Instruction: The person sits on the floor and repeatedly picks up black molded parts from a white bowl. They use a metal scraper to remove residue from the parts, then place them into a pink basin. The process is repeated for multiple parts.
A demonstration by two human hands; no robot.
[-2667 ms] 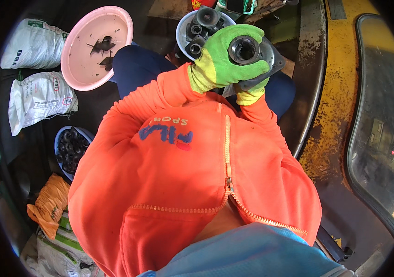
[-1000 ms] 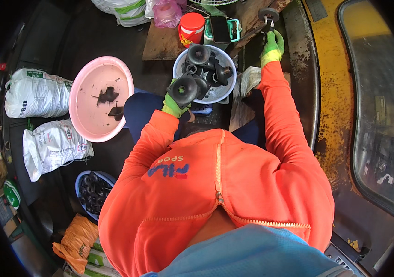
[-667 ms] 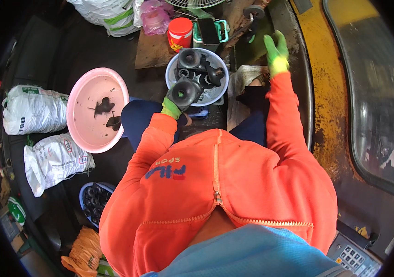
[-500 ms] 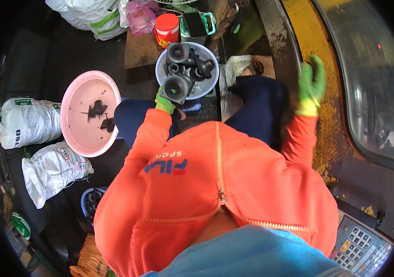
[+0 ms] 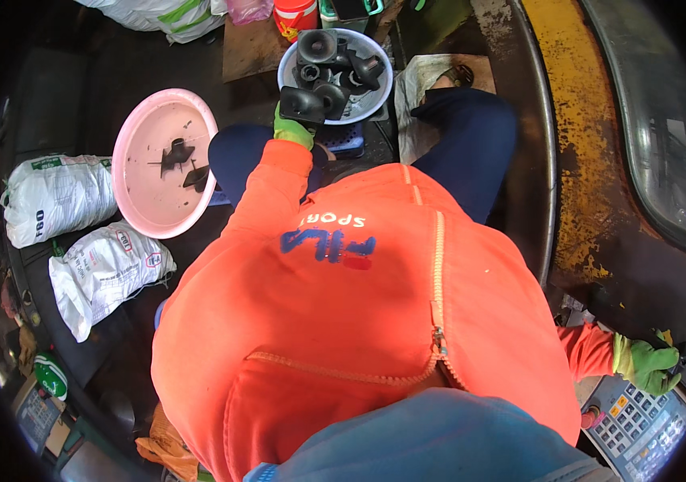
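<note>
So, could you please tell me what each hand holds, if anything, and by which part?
The left hand holds a black piece by its flared end; whether the right hand holds anything cannot be told.

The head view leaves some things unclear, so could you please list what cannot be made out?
Left hand, head view: fingertips hidden behind the black part it holds.
Right hand, head view: it covers its own contact with the dark fitting, so a grip is unclear.
Red jug, head view: top cut off by the upper edge.
Orange bag, head view: partly hidden behind the jacket.
</note>
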